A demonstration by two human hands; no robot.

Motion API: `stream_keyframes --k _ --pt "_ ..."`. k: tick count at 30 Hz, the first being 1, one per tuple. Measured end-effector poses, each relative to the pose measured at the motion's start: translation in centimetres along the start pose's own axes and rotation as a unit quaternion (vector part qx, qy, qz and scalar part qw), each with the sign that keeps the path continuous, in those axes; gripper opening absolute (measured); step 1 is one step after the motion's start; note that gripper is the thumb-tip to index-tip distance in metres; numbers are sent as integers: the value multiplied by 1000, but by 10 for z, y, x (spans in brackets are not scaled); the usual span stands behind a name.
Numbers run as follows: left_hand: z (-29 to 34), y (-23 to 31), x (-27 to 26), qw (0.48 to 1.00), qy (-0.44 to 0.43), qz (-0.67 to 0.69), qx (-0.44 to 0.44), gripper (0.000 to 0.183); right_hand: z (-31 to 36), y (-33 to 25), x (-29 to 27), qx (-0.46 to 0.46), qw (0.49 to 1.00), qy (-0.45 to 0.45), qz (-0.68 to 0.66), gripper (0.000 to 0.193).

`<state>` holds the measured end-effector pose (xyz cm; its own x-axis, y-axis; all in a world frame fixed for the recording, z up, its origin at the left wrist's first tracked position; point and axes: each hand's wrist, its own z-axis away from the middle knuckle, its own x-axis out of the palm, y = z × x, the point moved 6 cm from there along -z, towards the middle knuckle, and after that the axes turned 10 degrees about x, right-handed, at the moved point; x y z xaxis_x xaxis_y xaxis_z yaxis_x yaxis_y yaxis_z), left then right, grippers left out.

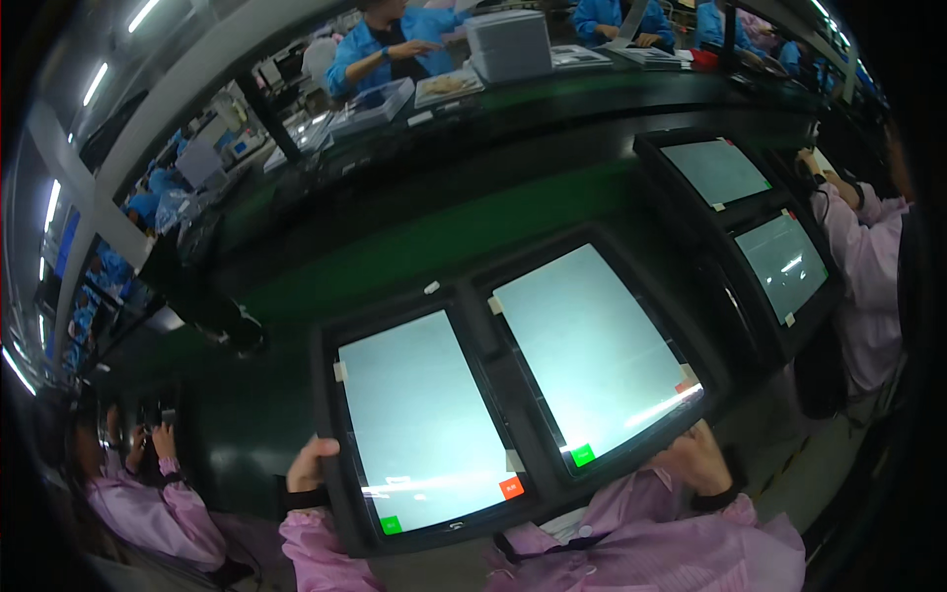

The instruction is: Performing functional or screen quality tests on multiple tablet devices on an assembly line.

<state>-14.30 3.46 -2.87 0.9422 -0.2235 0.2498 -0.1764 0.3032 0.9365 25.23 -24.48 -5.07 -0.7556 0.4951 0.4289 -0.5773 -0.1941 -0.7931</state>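
A black tray (480,340) with two side-by-side compartments is tilted in front of me. Each compartment holds a lit tablet-like screen: a left screen (419,414) and a right screen (592,345), both glowing pale white-green. Small green and orange-red squares show near their lower corners, and bits of beige tape sit at their edges. My left hand (314,464) grips the tray's left side, thumb at the rim and the other fingers mostly hidden. At the lower right edge, my right hand (698,460) holds the same tray, its fingers partly under it.
A dark green workbench (414,237) stretches beyond the tray. To the right, another black tray (715,222) with two lit screens lies near a person in pink. Another pink-sleeved person (158,503) works at left. Across the bench, people in blue sit by a grey stack (509,47).
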Motion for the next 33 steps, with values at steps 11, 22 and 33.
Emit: stream_keyframes --k 11,22,33 --pt "127 3 61 785 128 -433 424 30 -8 -59 92 -261 790 -86 548 31" --pt "151 3 75 721 1 -491 489 39 -16 -77 88 -301 737 -151 586 44" --pt "29 55 99 759 -19 -532 376 43 -106 -135 100 -355 710 -54 605 38"
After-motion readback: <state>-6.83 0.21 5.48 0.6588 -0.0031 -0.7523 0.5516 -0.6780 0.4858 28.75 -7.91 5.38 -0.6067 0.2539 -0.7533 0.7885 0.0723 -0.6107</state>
